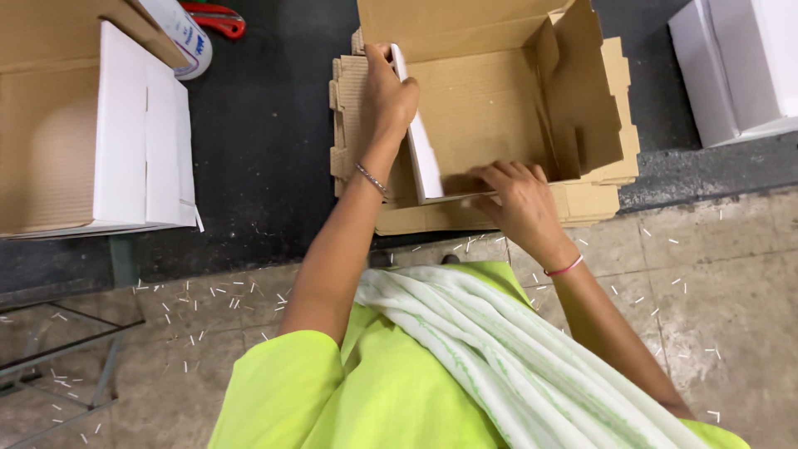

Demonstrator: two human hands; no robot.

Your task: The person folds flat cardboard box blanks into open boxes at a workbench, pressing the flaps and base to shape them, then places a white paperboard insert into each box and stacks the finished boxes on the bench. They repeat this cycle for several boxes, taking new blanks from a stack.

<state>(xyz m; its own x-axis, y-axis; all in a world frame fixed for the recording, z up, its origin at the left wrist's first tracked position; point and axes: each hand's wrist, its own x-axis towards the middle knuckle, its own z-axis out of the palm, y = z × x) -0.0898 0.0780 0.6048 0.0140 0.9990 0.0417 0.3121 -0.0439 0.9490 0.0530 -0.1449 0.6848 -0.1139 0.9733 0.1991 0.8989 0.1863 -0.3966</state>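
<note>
On the dark tabletop (258, 141) | left hand (386, 96) clamps cardboard box's (490, 108) upright left flap (420, 154) | right hand (519, 199) presses near edge, apparently ungripped | flap runs away from person.

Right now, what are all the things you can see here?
Half-folded cardboard box: one, brown inside with white outer faces, top middle, on the stack.
Stack of flat cardboard sheets: one pile, brown, under that box on the dark mat.
Folded box: one, white and brown, far left.
White boxes: at least one, top right corner.
Tape roll: one, white, top left.
Red-handled tool: one, beside the roll.
Small staples: many, pale, scattered on the floor.
Metal frame: one, grey, bottom left.
Left hand: grip on the box's white side flap.
Right hand: presses the box's near edge.
</note>
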